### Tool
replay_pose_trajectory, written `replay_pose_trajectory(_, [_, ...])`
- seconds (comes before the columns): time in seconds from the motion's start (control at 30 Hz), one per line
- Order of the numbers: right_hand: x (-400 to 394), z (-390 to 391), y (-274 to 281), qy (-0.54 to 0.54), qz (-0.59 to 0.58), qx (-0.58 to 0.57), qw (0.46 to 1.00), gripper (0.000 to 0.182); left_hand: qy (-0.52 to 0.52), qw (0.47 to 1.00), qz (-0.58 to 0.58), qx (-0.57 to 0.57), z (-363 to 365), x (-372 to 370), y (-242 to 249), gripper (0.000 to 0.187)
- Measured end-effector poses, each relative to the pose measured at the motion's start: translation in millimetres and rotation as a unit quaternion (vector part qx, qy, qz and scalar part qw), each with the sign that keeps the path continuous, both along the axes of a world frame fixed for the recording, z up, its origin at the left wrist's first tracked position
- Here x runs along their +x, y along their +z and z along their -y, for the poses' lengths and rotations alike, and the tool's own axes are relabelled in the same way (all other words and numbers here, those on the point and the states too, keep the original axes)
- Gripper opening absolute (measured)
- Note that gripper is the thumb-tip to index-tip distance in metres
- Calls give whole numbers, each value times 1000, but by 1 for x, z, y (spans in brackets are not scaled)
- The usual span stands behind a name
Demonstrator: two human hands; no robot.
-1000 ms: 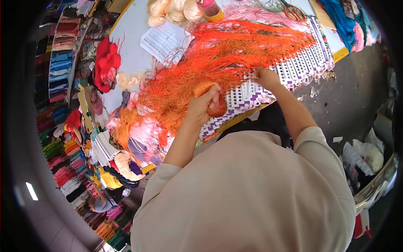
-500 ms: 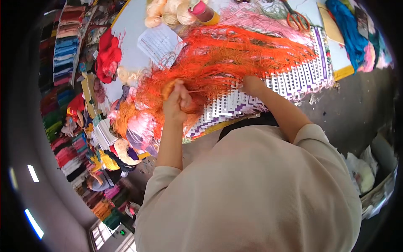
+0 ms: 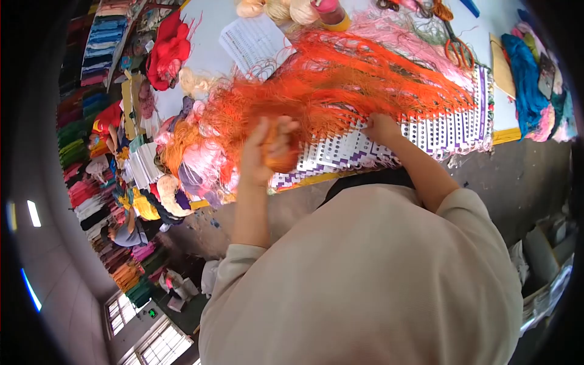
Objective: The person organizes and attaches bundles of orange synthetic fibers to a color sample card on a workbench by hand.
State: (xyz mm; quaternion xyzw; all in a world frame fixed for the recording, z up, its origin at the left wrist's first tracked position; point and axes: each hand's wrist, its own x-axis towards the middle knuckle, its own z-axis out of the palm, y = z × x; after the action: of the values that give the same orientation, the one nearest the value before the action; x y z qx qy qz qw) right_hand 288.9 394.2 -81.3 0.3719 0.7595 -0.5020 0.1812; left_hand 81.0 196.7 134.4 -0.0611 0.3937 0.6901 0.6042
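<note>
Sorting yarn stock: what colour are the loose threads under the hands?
Bright orange threads, clearest in the head view.

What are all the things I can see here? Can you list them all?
orange threads: one big bunch, orange, spread over the table middle
mat: one, white and purple with dots, near table edge
printed paper: one, white, far side of table
pink threads: one bunch, pink, behind the orange ones
pale yarn: a few hanks, cream, top edge
spool: one, pink with yellow base, top edge
scissors: one pair, orange handles, top right
red bundle: one, red, top left
blue yarn: one hank, blue, right end
table: one, pale top
left hand: closed on an orange tool
right hand: on the mat among threads
</note>
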Motion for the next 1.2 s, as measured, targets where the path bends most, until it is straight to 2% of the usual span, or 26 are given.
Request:
replay_pose_trajectory(0.03, [1, 1, 1, -15, 2, -24, 1000, 25, -11, 1000, -15, 10, -9, 12, -9, 39])
replay_pose_trajectory(0.07, [7, 6, 1, -1, -44, 45, 998, 22, -20, 999, -42, 23, -16, 23, -14, 36])
replay_pose_trajectory(0.13, [9, 12, 9, -6, -47, 31, 998, 26, -25, 998, -24, 52, -25, 32, -16, 34])
replay_pose_trajectory(0.17, [10, 17, 12, -27, -85, 18, 996, 23, -31, 996, 39, 73, -27, 30, -13, 37])
replay_pose_trajectory(0.23, [5, 27, 73, -200, -126, -125, 964, 18, -36, 996, 33, 81, -29, 32, -8, 40])
replay_pose_trajectory(0.27, [4, 32, 88, -234, -148, -140, 951, 13, -36, 996, 25, 78, -29, 33, -8, 43])
replay_pose_trajectory(0.37, [1, 48, 148, -295, -262, -222, 892, 13, -55, 993, 31, 102, -33, 37, -11, 50])
replay_pose_trajectory(0.47, [-8, 60, 192, -292, -301, -247, 874, 15, -72, 992, 16, 101, -37, 41, -18, 53])
replay_pose_trajectory(0.53, [-14, 64, 194, -287, -310, -242, 873, 14, -150, 979, -2, 141, -40, 45, -17, 50])
replay_pose_trajectory(0.57, [-16, 65, 194, -278, -314, -242, 875, 14, -148, 981, -70, 106, -42, 49, -16, 46])
replay_pose_trajectory(0.8, [-9, 56, 203, -320, -362, -322, 814, 9, -118, 987, -70, 88, -46, 50, -5, 41])
replay_pose_trajectory(0.93, [-8, 49, 200, -321, -358, -331, 812, 11, -122, 985, -104, 64, -46, 54, -2, 41])
replay_pose_trajectory(1.0, [-4, 42, 197, -343, -379, -417, 751, 13, -122, 984, -116, 62, -47, 59, -4, 41])
replay_pose_trajectory(1.07, [0, 38, 202, -326, -378, -395, 772, 16, -96, 992, -35, 76, -49, 64, -6, 40])
replay_pose_trajectory(1.13, [4, 36, 207, -311, -330, -380, 806, 15, -87, 993, -38, 73, -49, 69, -3, 40])
replay_pose_trajectory(1.17, [5, 37, 208, -310, -331, -382, 805, 15, -82, 993, -40, 70, -49, 71, -1, 39])
replay_pose_trajectory(1.2, [6, 39, 208, -294, -324, -345, 831, 13, -82, 993, -42, 68, -49, 73, -1, 39])
